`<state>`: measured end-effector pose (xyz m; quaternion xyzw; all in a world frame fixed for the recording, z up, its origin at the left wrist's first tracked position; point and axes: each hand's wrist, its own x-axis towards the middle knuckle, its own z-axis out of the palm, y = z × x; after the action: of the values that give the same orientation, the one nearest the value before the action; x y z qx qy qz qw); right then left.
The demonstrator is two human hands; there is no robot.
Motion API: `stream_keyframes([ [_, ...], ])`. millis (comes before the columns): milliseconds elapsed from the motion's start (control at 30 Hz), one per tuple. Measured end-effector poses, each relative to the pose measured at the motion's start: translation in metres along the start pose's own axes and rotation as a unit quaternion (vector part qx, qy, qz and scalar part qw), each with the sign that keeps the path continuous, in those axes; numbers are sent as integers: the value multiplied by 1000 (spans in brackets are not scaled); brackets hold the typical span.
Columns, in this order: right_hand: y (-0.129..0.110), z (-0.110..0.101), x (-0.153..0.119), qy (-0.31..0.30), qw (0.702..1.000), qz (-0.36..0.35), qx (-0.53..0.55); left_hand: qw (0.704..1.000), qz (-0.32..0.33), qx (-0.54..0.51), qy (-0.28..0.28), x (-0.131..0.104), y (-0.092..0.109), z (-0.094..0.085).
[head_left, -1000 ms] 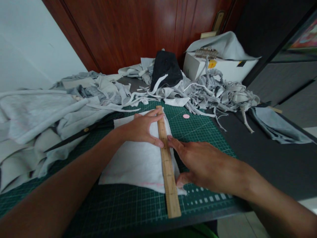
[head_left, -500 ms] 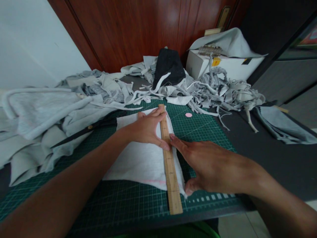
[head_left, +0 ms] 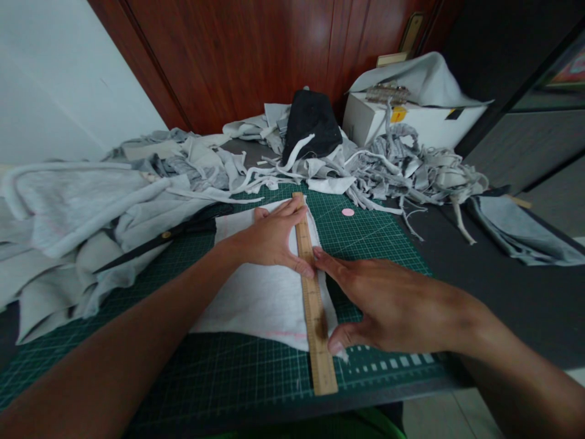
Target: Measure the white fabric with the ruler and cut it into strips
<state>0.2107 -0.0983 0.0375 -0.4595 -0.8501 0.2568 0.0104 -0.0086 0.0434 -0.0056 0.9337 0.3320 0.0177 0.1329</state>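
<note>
A wooden ruler [head_left: 317, 329] lies lengthwise over the right side of a piece of white cloth [head_left: 256, 299], which is flat on a green cutting mat [head_left: 237, 378]. My left hand [head_left: 269, 235] is spread over both, its fingertips near the ruler's far end and its thumb on the ruler's middle. On the other side, my right hand [head_left: 379, 305] has its fingers and thumb apart. Its index fingertip touches the ruler's right edge by my left thumb, and its thumb rests at the ruler's edge, over the cloth's near right corner.
Black-handled scissors [head_left: 183, 228] lie at the left against heaped grey cloth [head_left: 82, 207]. A pink disc [head_left: 348, 212] is on the mat. Behind are tangled grey strips [head_left: 393, 158], a black cloth [head_left: 313, 122] and a white box [head_left: 429, 125]. Folded grey cloth [head_left: 525, 228] lies at the right.
My right thumb has moved left from beside the cloth's near right corner onto the cloth at the ruler's edge. My left hand and the ruler have stayed in place.
</note>
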Motion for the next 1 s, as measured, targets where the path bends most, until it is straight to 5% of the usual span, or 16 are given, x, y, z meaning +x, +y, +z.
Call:
stream_keyframes([
  [167,1,9,3,32,999,-3,-8,999,2,19,-44,-2,0,-2],
  [1000,-2,13,10,11,997,67,-23,999,-22,16,-40,-2,6,-2],
])
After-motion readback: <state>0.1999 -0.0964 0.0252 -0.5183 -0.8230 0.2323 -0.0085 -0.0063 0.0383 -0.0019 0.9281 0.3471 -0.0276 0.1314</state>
